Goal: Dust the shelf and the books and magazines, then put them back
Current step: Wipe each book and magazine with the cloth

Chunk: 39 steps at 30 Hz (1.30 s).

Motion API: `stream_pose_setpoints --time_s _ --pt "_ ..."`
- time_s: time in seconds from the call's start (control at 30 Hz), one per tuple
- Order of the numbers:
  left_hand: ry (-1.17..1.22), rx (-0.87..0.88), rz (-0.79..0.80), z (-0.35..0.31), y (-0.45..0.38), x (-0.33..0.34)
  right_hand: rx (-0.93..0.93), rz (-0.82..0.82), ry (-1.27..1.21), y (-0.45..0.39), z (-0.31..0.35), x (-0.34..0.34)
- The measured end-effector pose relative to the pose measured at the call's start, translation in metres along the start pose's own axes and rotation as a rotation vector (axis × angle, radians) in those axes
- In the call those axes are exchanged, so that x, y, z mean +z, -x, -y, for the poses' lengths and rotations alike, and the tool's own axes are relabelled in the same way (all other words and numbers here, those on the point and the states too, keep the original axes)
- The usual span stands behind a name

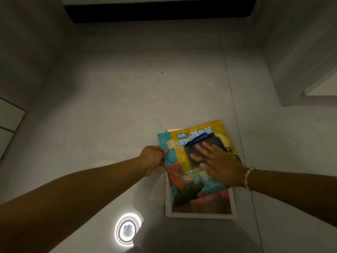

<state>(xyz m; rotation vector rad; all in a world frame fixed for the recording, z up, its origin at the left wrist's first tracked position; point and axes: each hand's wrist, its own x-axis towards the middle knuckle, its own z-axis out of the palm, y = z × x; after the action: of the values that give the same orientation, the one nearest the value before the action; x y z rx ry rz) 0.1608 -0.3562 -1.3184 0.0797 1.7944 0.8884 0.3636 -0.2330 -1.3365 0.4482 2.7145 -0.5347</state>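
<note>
A colourful picture book with a yellow and teal cover lies on top of a stack of books on the grey floor. My left hand grips the book's left edge, thumb on the cover. A dark cloth with a blue edge lies on the cover's upper half. My right hand presses flat on that cloth with its fingers spread; a bead bracelet sits on the wrist.
The grey tiled floor spreads all round the stack. A dark gap under white furniture runs along the top. White panels stand at the left, a white door frame at the right. A round ceiling light is mirrored in the floor.
</note>
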Motion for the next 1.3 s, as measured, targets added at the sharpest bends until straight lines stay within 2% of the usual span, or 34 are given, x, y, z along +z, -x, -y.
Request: stream_pose_setpoints --time_s 0.07,0.13,0.17,0.27,0.37,0.43,0.53,0.6,0.67,0.77,0.8,0.9,1.0,1.07,1.17,1.23,1.3 --pt "0.070 -0.001 -0.043 0.003 -0.002 -0.001 0.154 -0.069 -0.015 -0.008 -0.011 -0.001" --pt "0.129 -0.018 -0.094 0.007 -0.004 -0.002 0.210 -0.079 -0.034 -0.013 -0.002 -0.001" --pt "0.131 -0.026 -0.121 0.009 -0.006 -0.003 0.167 -0.057 -0.023 -0.013 0.010 0.003" --pt "0.116 -0.029 -0.151 0.013 -0.009 -0.006 -0.159 -0.018 0.026 -0.005 0.055 0.023" --pt "0.098 -0.014 -0.148 0.014 -0.011 -0.008 -0.270 0.067 0.064 0.013 0.064 0.032" --pt "0.075 -0.009 -0.144 0.014 -0.011 -0.009 -0.203 0.024 0.114 0.017 0.047 0.025" --pt "0.060 -0.001 -0.148 0.014 -0.010 -0.009 0.081 0.037 0.102 0.026 0.007 0.019" --pt "0.074 -0.006 -0.145 0.013 -0.010 -0.009 0.185 -0.003 0.050 0.030 -0.018 0.015" --pt "0.066 -0.013 -0.138 0.012 -0.009 -0.009 0.246 -0.111 0.011 0.028 -0.029 0.011" --pt "0.069 -0.024 -0.125 0.009 -0.006 -0.009 0.342 0.012 -0.089 0.015 -0.014 0.009" --pt "0.073 -0.027 -0.118 0.009 -0.005 -0.010 0.319 0.095 -0.098 0.012 -0.002 0.007" --pt "0.068 -0.029 -0.108 0.010 -0.002 -0.010 0.032 0.017 0.082 0.009 0.020 0.018" --pt "0.066 -0.019 -0.110 0.007 0.002 -0.011 -0.028 0.057 -0.012 0.012 0.024 0.009" --pt "0.060 -0.002 -0.106 0.004 0.006 -0.010 0.024 0.076 -0.006 0.003 0.012 0.005" --pt "0.043 0.037 -0.099 -0.003 0.012 -0.008 0.233 0.033 -0.007 -0.015 0.001 -0.008" --pt "0.055 0.061 -0.090 -0.010 0.018 -0.007 0.366 0.047 -0.159 -0.023 0.009 -0.022" --pt "0.105 0.076 -0.063 -0.018 0.025 -0.005 0.381 0.046 -0.420 -0.026 0.027 -0.038"
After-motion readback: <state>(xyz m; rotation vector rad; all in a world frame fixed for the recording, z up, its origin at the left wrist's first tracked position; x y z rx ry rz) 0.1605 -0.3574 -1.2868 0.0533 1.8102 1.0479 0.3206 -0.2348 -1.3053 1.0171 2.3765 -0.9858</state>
